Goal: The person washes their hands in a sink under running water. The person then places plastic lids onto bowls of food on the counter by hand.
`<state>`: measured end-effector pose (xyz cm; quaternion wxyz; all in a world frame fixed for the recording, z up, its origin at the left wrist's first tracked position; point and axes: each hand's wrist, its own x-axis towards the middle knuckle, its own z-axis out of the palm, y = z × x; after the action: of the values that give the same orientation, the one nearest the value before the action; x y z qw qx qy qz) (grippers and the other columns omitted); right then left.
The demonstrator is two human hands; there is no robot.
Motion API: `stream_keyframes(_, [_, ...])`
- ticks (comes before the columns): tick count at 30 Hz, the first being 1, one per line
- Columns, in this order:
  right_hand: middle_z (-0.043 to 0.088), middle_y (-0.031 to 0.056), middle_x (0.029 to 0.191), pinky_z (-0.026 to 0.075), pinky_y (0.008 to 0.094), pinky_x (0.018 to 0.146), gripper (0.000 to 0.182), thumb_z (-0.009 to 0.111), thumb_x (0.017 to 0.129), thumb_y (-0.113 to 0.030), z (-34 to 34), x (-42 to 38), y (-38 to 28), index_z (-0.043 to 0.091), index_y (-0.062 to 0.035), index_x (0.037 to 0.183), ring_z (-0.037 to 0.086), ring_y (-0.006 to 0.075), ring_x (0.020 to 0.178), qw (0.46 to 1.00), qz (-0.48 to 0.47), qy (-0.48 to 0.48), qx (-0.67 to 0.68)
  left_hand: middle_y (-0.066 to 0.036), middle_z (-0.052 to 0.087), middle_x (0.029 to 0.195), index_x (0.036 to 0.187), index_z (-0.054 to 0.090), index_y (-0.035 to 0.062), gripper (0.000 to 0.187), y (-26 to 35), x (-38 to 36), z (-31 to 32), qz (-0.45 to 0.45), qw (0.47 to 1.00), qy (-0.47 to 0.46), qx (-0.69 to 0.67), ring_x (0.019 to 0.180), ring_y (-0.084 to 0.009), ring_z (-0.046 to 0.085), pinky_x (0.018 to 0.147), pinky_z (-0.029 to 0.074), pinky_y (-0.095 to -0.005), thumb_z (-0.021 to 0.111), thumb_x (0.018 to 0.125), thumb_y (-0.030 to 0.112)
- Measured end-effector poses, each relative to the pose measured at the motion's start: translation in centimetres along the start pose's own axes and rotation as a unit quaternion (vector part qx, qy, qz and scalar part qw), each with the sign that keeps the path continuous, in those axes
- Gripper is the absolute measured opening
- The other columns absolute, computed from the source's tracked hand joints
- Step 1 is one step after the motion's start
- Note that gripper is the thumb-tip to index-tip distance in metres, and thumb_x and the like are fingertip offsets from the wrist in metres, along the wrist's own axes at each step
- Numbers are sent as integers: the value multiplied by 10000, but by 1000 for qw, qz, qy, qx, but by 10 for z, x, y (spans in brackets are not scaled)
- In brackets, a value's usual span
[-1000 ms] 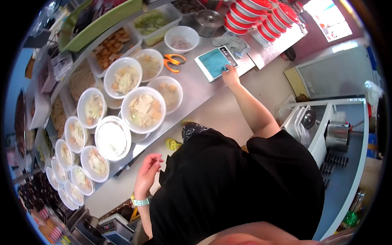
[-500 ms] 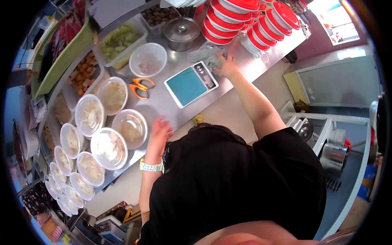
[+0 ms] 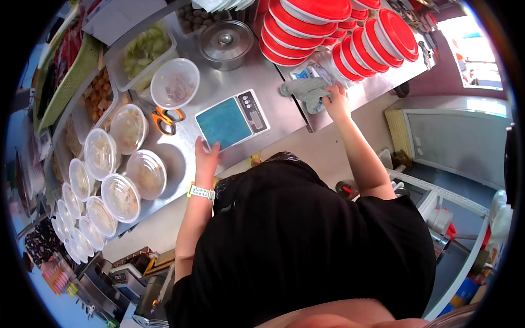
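My right hand [image 3: 337, 102] holds the edge of a crumpled grey cloth [image 3: 307, 92] between its fingers, on the metal counter right of the scale. My left hand [image 3: 207, 158], a watch on its wrist, has its fingers apart at the near left corner of the kitchen scale [image 3: 224, 121]. The scale has a blue-green top and a button panel on its right side. Left of it lie orange-handled scissors [image 3: 165, 120]. Behind them is a clear round tub [image 3: 175, 83] with a little pale food inside.
Lidded clear bowls of food [image 3: 121, 198] cover the counter's left end. At the back stand a lidded metal pot [image 3: 225, 42] and a bin of chopped greens [image 3: 145, 52]. Stacks of red-lidded tubs [image 3: 367, 49] fill the back right. A seam crosses the counter [image 3: 281, 117] near the cloth.
My right hand has drawn the grey cloth right and nearer, away from the scale. My left hand has moved up to the scale's near corner. The view has shifted.
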<state>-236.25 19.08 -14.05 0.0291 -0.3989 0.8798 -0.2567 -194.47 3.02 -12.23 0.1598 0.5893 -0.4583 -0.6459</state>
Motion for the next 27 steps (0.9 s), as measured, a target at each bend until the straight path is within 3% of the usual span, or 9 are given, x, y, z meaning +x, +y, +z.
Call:
stream_keyframes(6, [421, 227, 1388, 343, 448, 1076, 501, 627, 758, -190, -3, -21, -61, 532, -71, 1235, 404, 410, 1273, 986, -109, 35, -119, -321, 474, 1281, 1362, 391, -78, 664, -14, 48, 1, 222, 937, 74, 259, 1188, -436, 486, 1003, 424, -426, 672, 789, 107])
stream_keyframes(9, [391, 232, 1419, 322, 458, 1087, 521, 621, 791, -211, 21, -29, -94, 494, -51, 1271, 372, 432, 1290, 976, -202, -81, -1, -267, 457, 1310, 1375, 399, -55, 666, 13, 76, 11, 266, 907, -7, 326, 1189, -362, 505, 971, 449, -390, 691, 805, 126])
stream_keyframes(11, [425, 248, 1391, 335, 455, 1078, 492, 584, 855, -241, 57, -28, -108, 482, -38, 1292, 390, 435, 1280, 975, -124, -143, 115, -300, 446, 1300, 1371, 376, -69, 659, 24, 86, 30, 384, 868, 51, 310, 1188, -417, 483, 1011, 412, -424, 636, 807, 150])
stream_keyframes(12, [425, 248, 1391, 335, 455, 1078, 492, 584, 855, -241, 67, -25, -109, 482, -38, 1292, 390, 435, 1280, 974, -127, -148, 116, -300, 446, 1300, 1371, 376, -69, 659, 20, 81, 38, 380, 870, 56, 310, 1188, -417, 483, 1011, 412, -424, 636, 807, 150])
stream_keyframes(14, [511, 264, 1297, 380, 440, 1037, 471, 535, 907, -273, 88, -6, -111, 473, -33, 1307, 471, 428, 1211, 972, -24, -181, 144, -206, 470, 1244, 1384, 394, 7, 605, 13, 80, 55, 164, 966, 168, 110, 1017, -278, 532, 893, 460, -372, 618, 845, 167])
stream_keyframes(19, [614, 247, 1140, 437, 410, 961, 374, 467, 938, -294, 89, -3, -106, 632, -15, 1126, 563, 387, 1113, 954, -23, -268, 132, -124, 484, 1175, 1413, 357, 39, 610, -31, 80, 82, 82, 979, 105, -154, 919, -170, 488, 795, 445, -303, 574, 857, 163])
stream_keyframes(22, [614, 248, 1149, 424, 390, 979, 396, 437, 949, -288, 97, -15, -85, 619, 2, 1148, 566, 372, 1126, 952, 12, -226, 207, -104, 498, 1176, 1438, 318, 42, 635, -8, 75, 91, 156, 981, 75, -92, 915, -150, 479, 785, 435, -276, 564, 864, 158])
stream_keyframes(24, [616, 240, 1158, 417, 384, 989, 400, 430, 952, -286, 99, -14, -71, 616, 4, 1157, 566, 362, 1135, 956, 27, -216, 199, -236, 350, 1426, 1421, 341, -22, 634, 24, 58, 94, 172, 978, 13, -116, 1320, -336, 355, 1102, 289, -364, 518, 859, 212])
stream_keyframes(27, [618, 215, 1178, 409, 366, 996, 408, 405, 962, -259, 94, -14, -72, 594, 10, 1202, 559, 346, 1146, 916, 149, -227, 294, -238, 375, 1410, 1409, 361, -5, 633, 37, 66, 110, 184, 950, -124, -221, 1298, -349, 383, 1103, 293, -374, 553, 836, 185])
